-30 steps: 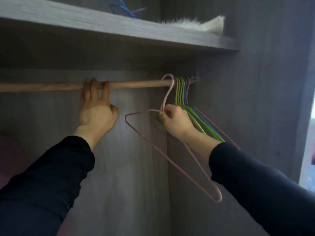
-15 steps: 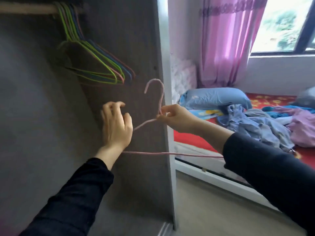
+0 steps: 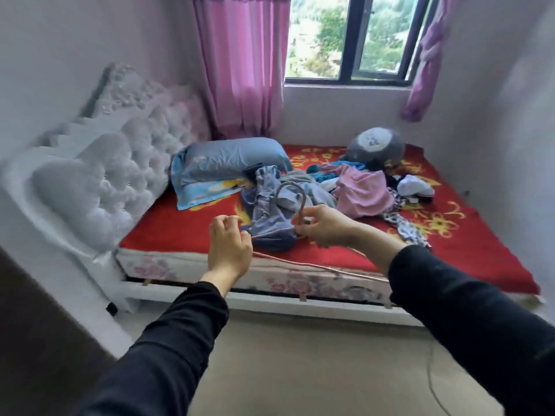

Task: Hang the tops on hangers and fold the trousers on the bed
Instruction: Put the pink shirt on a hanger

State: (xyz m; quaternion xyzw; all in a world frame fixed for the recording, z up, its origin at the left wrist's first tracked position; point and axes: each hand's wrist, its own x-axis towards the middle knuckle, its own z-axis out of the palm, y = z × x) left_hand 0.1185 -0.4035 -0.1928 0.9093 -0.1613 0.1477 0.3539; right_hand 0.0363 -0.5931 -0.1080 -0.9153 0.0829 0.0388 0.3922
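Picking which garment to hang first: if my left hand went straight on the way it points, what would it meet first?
Probably the blue-grey garment lying nearest on the bed; the left hand points toward it, though depth is unclear.

The hanger's corner at 9 o'clock runs behind the left grip, so it cannot be told whether those curled fingers hold the wire. Its 3 o'clock corner is hidden behind the right grip and right sleeve, which also covers the bed's near edge at 4 o'clock. In the heap of clothes, tops and trousers cannot be told apart. The grey round thing at 1 o'clock is too blurred to name. A dark panel at 8 o'clock is cut off by the left edge.
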